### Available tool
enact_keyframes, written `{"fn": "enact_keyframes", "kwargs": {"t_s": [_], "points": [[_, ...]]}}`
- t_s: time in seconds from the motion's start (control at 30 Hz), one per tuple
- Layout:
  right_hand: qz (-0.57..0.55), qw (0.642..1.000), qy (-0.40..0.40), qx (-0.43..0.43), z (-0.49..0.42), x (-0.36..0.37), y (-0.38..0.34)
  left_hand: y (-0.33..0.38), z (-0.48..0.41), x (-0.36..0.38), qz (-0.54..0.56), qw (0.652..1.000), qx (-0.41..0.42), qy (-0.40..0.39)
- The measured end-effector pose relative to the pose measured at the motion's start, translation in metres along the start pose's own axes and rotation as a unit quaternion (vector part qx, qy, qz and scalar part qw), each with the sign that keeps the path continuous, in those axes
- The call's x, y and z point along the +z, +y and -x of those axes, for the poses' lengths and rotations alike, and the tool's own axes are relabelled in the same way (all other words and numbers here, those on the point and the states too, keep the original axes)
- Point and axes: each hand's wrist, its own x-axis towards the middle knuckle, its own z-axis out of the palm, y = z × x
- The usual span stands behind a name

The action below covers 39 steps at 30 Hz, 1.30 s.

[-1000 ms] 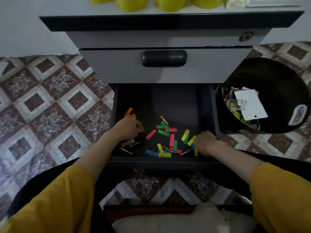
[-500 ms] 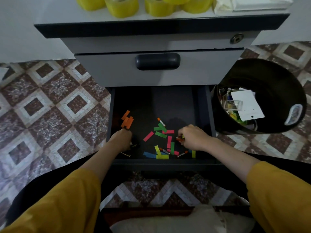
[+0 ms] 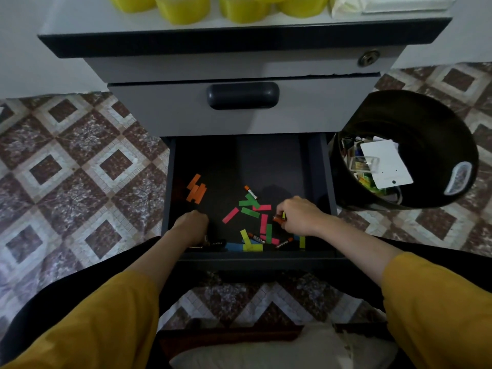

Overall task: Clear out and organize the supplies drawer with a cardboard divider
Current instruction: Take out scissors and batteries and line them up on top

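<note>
Your hands sit apart inside the open drawer (image 3: 255, 258). Your right hand (image 3: 299, 219) pinches a small battery (image 3: 277, 219); your left hand (image 3: 190, 226) is curled, whether on anything I cannot tell. Coloured strips (image 3: 250, 211) lie between them. A loose pinch could drop the battery among them.

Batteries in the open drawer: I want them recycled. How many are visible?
4: one small orange-tipped battery just beyond the green paper strips, two near the dark drawer's front edge, one in the right hand's grip. More may hide under the left hand.
</note>
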Motion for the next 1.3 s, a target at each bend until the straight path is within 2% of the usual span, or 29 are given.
{"fn": "enact_keyframes", "kwargs": {"t_s": [0.07, 0.17, 0.37, 0.43, 0.57, 0.63, 0.7, 0.8, 0.93, 1.1, 1.3], "points": [[-0.005, 1.000, -0.003, 0.002, 0.000, 0.000, -0.002, 0.001, 0.000, -0.001, 0.032, 0.999, 0.011, 0.004], [-0.038, 0.999, -0.007, -0.002, -0.001, -0.002, -0.005, 0.008, 0.002, -0.009, 0.136, 0.990, 0.019, 0.024], [-0.208, 0.977, 0.037, 0.005, 0.010, -0.022, -0.021, 0.034, 0.024, -0.035, 0.346, 0.933, 0.046, 0.090], [-0.258, 0.965, 0.045, 0.011, 0.018, -0.028, -0.026, 0.041, 0.034, -0.044, 0.442, 0.891, 0.053, 0.092], [-0.393, 0.918, 0.055, -0.001, 0.042, -0.049, -0.037, 0.048, 0.060, -0.069, 0.636, 0.765, 0.052, 0.088], [-0.435, 0.898, 0.070, -0.018, 0.059, -0.062, -0.043, 0.050, 0.078, -0.083, 0.699, 0.708, 0.057, 0.078], [-0.456, 0.886, 0.083, -0.031, 0.074, -0.073, -0.047, 0.052, 0.094, -0.097, 0.730, 0.676, 0.070, 0.072], [-0.459, 0.881, 0.106, -0.053, 0.092, -0.092, -0.052, 0.056, 0.117, -0.117, 0.738, 0.664, 0.089, 0.077], [-0.477, 0.863, 0.147, -0.078, 0.114, -0.121, -0.061, 0.064, 0.141, -0.145, 0.724, 0.672, 0.126, 0.092], [-0.450, 0.863, 0.214, -0.089, 0.142, -0.163, -0.071, 0.069, 0.166, -0.190, 0.715, 0.663, 0.177, 0.131], [-0.397, 0.848, 0.335, -0.109, 0.152, -0.218, -0.065, 0.070, 0.185, -0.256, 0.689, 0.654, 0.199, 0.242]]}}
